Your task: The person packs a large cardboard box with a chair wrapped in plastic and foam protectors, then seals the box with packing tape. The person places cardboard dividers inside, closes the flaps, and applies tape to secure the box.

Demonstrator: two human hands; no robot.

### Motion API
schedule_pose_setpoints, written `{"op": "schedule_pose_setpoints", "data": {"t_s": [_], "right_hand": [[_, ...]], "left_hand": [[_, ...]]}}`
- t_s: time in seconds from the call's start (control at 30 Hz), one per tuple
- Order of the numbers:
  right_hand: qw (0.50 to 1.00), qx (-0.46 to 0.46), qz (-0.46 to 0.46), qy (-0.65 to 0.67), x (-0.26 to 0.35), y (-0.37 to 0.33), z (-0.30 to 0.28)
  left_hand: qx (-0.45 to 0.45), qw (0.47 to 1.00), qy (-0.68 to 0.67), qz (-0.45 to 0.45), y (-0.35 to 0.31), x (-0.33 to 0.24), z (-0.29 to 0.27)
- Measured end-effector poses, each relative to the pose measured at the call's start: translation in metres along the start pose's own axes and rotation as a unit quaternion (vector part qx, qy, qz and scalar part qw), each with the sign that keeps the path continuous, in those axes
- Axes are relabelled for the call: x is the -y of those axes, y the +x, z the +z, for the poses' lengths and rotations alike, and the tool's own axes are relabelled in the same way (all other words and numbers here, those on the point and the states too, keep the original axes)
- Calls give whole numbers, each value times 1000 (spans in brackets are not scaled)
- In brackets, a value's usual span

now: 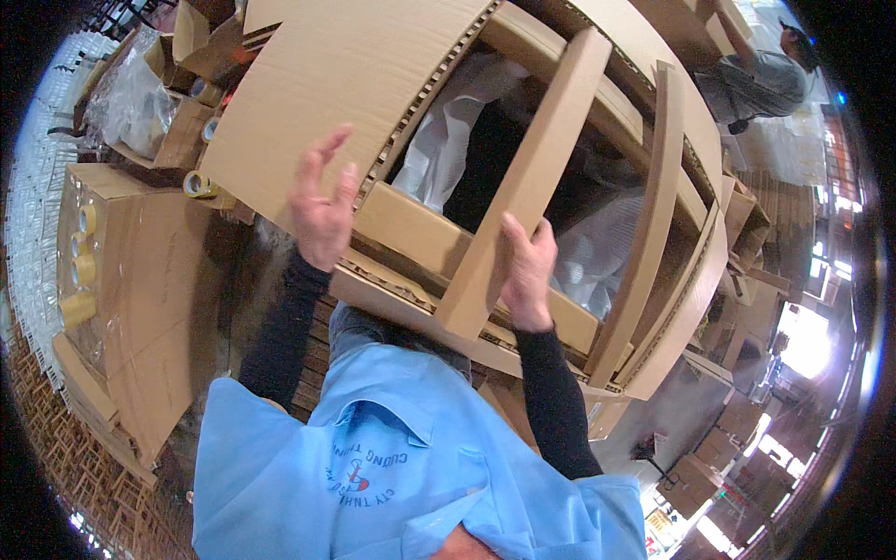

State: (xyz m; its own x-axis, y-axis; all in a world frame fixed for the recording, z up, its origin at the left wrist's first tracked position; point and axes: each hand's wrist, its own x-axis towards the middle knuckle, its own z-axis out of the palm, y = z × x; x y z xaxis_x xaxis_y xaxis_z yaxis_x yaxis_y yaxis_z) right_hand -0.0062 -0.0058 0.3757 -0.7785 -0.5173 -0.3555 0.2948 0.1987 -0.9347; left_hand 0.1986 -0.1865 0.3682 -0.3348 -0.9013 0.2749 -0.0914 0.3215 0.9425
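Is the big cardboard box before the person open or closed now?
Open. The box has its left flap spread outward, and white wrapping shows inside between cardboard bars.

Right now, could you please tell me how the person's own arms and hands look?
The left hand and right hand wear no gloves. Snug, plain black sleeves reach the wrists, under the looser sleeves of a light blue shirt.

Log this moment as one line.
left hand: open, at left carton flap | right hand: touching cardboard beam across opening | carton: open, translucent wrapping inside
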Motion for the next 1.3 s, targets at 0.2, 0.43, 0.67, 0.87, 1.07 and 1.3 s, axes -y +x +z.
{"op": "schedule_pose_setpoints", "data": {"t_s": [0.2, 0.43, 0.67, 0.87, 1.07, 1.3], "right_hand": [[986, 150, 13, 71, 8, 40, 73], [972, 161, -36, 168, -32, 42, 160], [944, 302, -112, 78, -40, 61, 131], [948, 273, 43, 157, -46, 60, 116], [879, 439, -66, -177, -52, 104, 103], [683, -9, -534, -498, 84, 295, -47]], "left_hand": [[-61, 987, -132, -74, -1, -2, -31], [112, 986, -10, 121, -10, -34, 0], [170, 974, 27, 151, 66, -73, 63], [129, 846, 372, 360, 136, -78, 190], [205, 691, 613, 323, 178, 47, 228], [268, 739, 546, 290, 174, 17, 229]]}}
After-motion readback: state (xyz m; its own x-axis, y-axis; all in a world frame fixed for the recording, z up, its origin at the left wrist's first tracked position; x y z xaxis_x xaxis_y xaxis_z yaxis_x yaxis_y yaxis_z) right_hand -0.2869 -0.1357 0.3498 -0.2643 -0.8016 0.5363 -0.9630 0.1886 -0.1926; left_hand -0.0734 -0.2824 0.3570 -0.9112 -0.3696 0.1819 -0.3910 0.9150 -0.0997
